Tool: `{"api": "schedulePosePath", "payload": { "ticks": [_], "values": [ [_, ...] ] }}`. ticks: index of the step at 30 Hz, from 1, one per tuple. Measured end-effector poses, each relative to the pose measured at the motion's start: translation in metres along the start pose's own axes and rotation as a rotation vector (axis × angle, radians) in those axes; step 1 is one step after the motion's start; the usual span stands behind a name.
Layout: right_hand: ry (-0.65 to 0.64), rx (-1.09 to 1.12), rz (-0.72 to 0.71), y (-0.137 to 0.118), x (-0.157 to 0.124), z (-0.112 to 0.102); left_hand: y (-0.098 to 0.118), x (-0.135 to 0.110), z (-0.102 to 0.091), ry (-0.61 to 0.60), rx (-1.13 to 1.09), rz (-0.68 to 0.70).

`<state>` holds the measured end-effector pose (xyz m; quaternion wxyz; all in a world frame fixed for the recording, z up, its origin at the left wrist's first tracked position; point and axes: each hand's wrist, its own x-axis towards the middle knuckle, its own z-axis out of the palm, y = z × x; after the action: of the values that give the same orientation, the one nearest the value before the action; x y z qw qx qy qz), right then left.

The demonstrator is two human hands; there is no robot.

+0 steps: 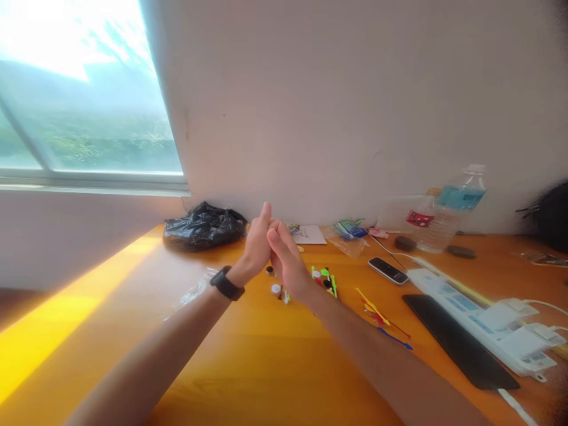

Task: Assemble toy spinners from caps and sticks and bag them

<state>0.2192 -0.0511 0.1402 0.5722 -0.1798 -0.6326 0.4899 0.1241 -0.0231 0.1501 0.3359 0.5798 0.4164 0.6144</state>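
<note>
My left hand (259,239), with a black watch (226,283) on its wrist, is raised above the table, its thumb pointing up. Its other fingers are mostly hidden behind my right hand. My right hand (290,260) is pressed against it, fingers closed and bent toward the left palm. Whether anything lies between the two hands cannot be seen. Below them on the table are a white round piece (276,289), a dark round piece (270,270) and a cluster of small green, black and red plastic parts (327,279).
A black plastic bag (202,228) lies at the back left and clear plastic wrap (195,293) at left. To the right are coloured plastic sticks (375,307), a black phone-like slab (461,343), a white power strip (465,313), a small dark device (387,270) and bottles (459,207).
</note>
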Motion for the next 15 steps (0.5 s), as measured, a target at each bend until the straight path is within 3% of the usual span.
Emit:
{"api": "schedulePosePath", "payload": {
  "ticks": [4,6,9,12,15],
  "values": [
    [-0.206,-0.290,0.075,-0.003,0.018,-0.039,-0.013,0.019,-0.018,-0.229,0.163,0.101],
    [-0.249,-0.521,0.080,0.005,0.023,-0.062,-0.024,0.028,-0.028,-0.299,0.335,0.160],
    [-0.305,-0.837,0.117,0.028,0.025,-0.090,-0.046,0.035,-0.039,-0.542,0.534,0.192],
    [-0.384,-1.023,0.148,0.049,0.021,-0.107,-0.071,0.034,-0.040,-0.741,0.654,0.247],
    [-0.444,-1.115,0.223,0.060,0.016,-0.112,-0.091,0.031,-0.037,-0.809,0.691,0.266]
  ]
}}
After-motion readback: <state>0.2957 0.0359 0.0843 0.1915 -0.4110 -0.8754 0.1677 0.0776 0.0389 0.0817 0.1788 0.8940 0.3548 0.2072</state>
